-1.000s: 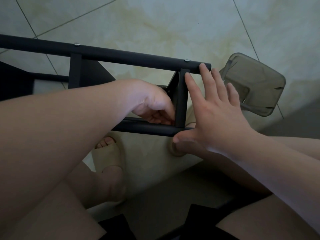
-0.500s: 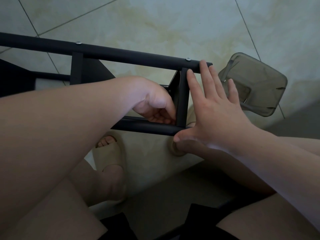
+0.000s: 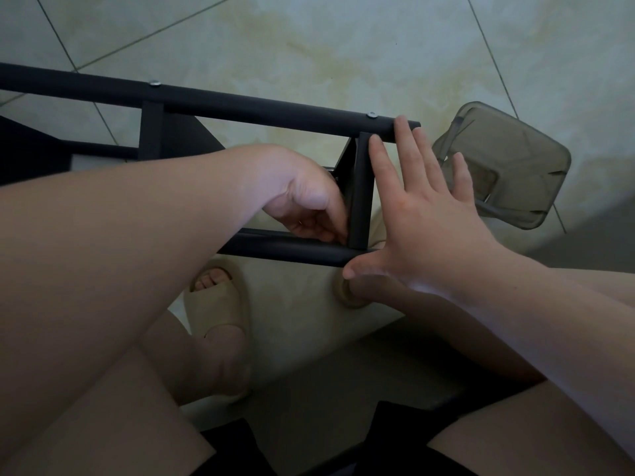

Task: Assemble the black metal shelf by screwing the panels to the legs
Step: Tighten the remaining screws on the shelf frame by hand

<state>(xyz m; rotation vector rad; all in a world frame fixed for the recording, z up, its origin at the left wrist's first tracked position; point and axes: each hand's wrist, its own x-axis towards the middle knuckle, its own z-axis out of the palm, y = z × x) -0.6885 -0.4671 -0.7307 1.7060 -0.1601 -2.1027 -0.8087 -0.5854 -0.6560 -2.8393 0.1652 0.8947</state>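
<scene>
Shelf (image 3: 275,110) unmoved; right hand (image 3: 426,214) still flat against it; left hand (image 3: 305,197) curled, hold unclear

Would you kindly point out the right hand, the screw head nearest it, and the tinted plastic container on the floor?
right hand (image 3: 426,221), head view, back of the hand.
screw head (image 3: 371,115), head view, its silver top.
plastic container (image 3: 515,159), head view, middle of its tinted surface.

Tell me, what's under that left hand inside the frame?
The left hand curls over the corner where the black panel meets the lower leg. Its fingertips and whatever they may hold are hidden behind the hand itself.
</scene>
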